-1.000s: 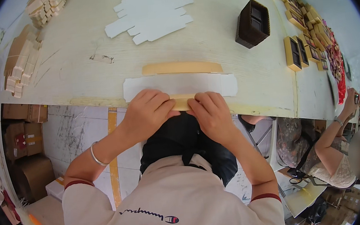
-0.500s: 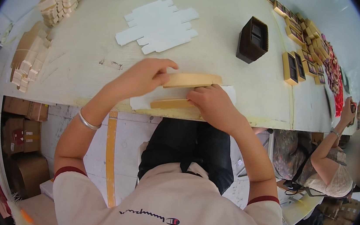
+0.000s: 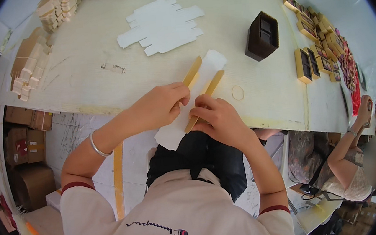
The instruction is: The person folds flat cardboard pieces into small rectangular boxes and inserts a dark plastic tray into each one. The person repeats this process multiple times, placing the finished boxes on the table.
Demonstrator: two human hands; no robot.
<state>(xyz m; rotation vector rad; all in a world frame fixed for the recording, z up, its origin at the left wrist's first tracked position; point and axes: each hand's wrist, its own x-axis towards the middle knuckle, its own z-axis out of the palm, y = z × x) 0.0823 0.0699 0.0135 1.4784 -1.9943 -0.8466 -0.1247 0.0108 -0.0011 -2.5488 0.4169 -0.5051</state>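
A partly folded cardboard box blank (image 3: 213,61), white inside with gold side walls, lies slanted over the front edge of the table. Its near white flap hangs past that edge above my lap. My left hand (image 3: 161,104) has its fingers closed at the left gold wall, which stands up. With thumb and fingers my right hand (image 3: 217,116) pinches the right gold wall, also raised. Just right of the blank is a thin tan ring (image 3: 237,93) like a rubber band. The fingertips of my left hand are partly hidden.
A flat white box blank (image 3: 160,26) lies farther back. A dark brown divided box insert (image 3: 261,36) stands at the right, near several gold boxes (image 3: 304,65) with dark insides. Stacked folded cardboard (image 3: 31,65) sits far left. At the right, another person (image 3: 345,172) sits at the table.
The folded blank has swung from lying crosswise to a slant pointing away from me. Both hands turned with it. The tan ring has come into view.
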